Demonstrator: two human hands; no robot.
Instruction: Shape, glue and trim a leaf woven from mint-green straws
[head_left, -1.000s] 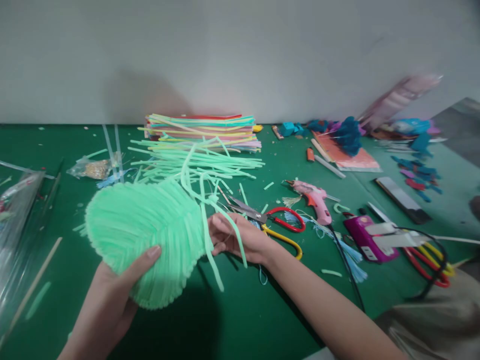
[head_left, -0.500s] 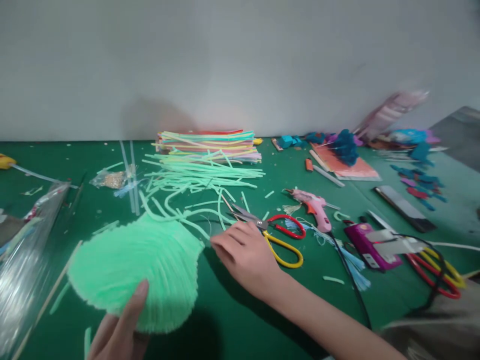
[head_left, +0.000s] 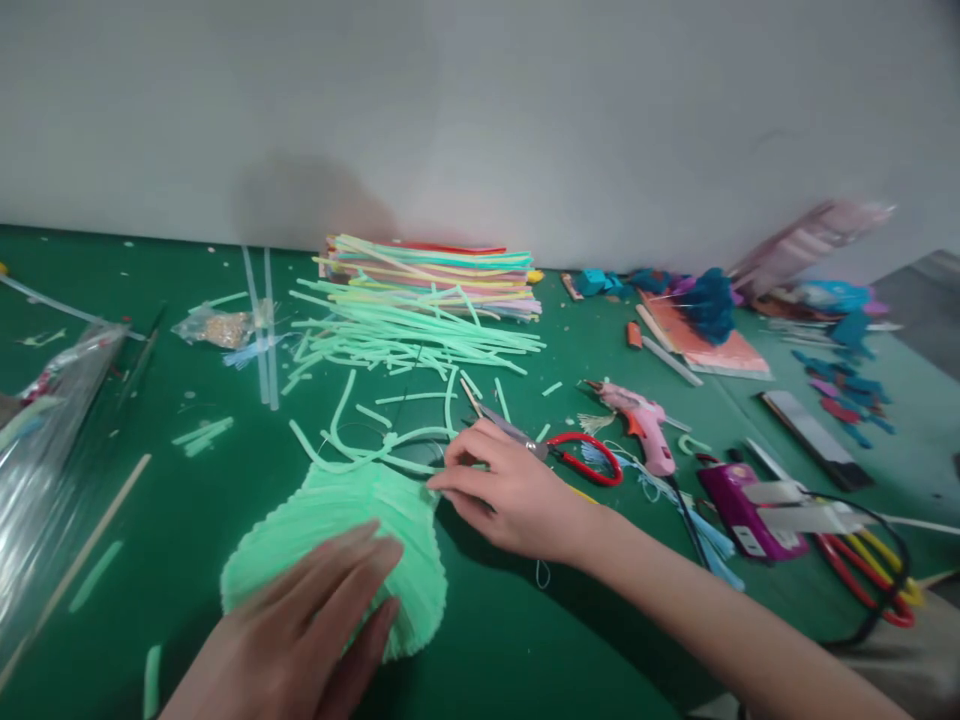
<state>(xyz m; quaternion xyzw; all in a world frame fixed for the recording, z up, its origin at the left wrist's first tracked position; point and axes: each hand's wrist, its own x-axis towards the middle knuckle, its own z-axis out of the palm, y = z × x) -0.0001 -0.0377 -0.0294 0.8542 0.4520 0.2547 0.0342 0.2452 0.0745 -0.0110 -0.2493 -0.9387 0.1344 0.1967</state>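
Note:
A mint-green, fan-shaped piece of fuzzy pipe cleaners (head_left: 330,510) lies before me, its strands side by side and its narrower end away from me. My left hand (head_left: 300,620) rests over its near part, fingers stretched out and slightly blurred. At the piece's far right corner, my right hand (head_left: 510,490) is closed with thumb and forefinger together; what they pinch is too small to tell. Loose curved green stems (head_left: 360,450) lie along the far edge of the piece. Scissors with red and yellow handles (head_left: 589,458) sit behind my right hand, which partly covers them.
Bundled coloured pipe cleaners (head_left: 435,270) and a heap of green ones (head_left: 420,330) lie toward the wall. To the right are a pink glue gun (head_left: 637,420), a purple box (head_left: 750,510) with a cable and a phone (head_left: 814,440). Plastic wrapping (head_left: 52,450) covers the left.
My left hand has shifted from holding the piece's near edge to lying across its top. The piece now rests lower and further right. My right hand stays near its corner.

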